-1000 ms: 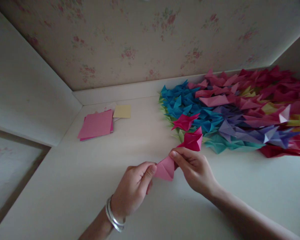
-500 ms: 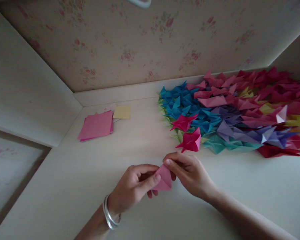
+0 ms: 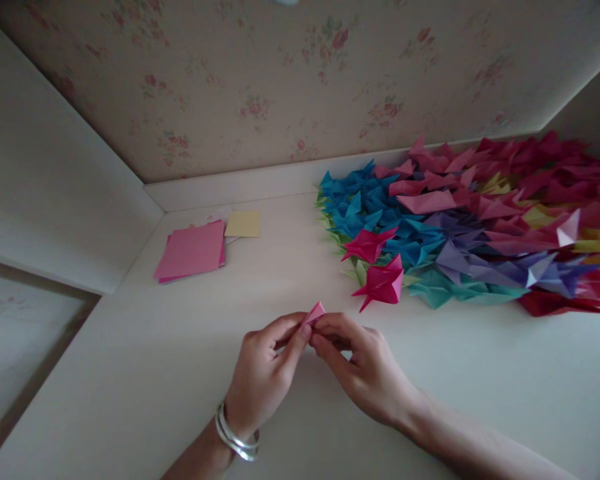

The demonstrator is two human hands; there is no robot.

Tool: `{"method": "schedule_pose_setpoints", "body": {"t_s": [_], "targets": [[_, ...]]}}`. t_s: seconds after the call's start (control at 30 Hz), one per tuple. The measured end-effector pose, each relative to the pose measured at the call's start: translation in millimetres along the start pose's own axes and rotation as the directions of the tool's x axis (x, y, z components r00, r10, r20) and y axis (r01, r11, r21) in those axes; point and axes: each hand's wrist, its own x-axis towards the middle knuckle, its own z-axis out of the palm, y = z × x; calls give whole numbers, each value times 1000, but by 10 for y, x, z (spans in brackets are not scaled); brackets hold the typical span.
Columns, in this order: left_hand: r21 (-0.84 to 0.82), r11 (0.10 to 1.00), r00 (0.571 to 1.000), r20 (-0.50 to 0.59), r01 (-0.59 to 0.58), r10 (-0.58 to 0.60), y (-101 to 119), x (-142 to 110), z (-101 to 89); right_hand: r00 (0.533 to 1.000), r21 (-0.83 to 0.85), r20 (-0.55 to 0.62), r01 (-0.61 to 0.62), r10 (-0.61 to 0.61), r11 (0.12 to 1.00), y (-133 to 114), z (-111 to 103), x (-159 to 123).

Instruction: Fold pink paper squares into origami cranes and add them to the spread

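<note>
The left hand [image 3: 266, 372] and the right hand [image 3: 370, 372] meet low in the middle of the view, over the white counter [image 3: 280, 267], their fingertips almost touching. Between them is a small folded piece of pink paper [image 3: 315, 312], its narrow upper end pointing up and to the right, out beyond the fingers; the rest is hidden behind them. The left thumb and fingers are pinched on the paper, and the right thumb and index finger are closed on its lower right side, though how much of it they cover cannot be told. Silvery bangles [image 3: 235, 437] circle the left wrist. Beyond the right hand, nearest to it, lies a magenta folded shape [image 3: 384, 280] with pointed ends, and just behind that a second magenta piece [image 3: 370, 245]. Both lie at the near left edge of a wide pile of folded paper shapes [image 3: 485, 213] in blue, green, turquoise, purple, pink, red and yellow, which spreads along the back of the counter to the right. At the back left sits a stack of pink square sheets [image 3: 190, 250], with a smaller pale yellow sheet [image 3: 243, 224] just beside it. Flowered wallpaper [image 3: 270, 87] covers the wall behind.
</note>
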Motion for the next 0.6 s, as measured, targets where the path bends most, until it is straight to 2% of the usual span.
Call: {"method": "schedule_pose_setpoints", "body": {"t_s": [0.1,0.33,0.47,0.6], "targets": [[-77,997,998,57,18,-14,20,-10,1,999,6,-32,2,-2,1000,-10,-28,25],[-171,985,990,140,36,-12,3,13,-21,1000,35,-11,-26,26,999,-28,-63,25],[-287,949,980,180,130,-79,-21,40,-31,997,42,29,-70,69,997,-14,-59,25],[-300,934,967,218,196,-133,-34,37,-35,994,56,72,-89,85,995,-29,-74,31]]}}
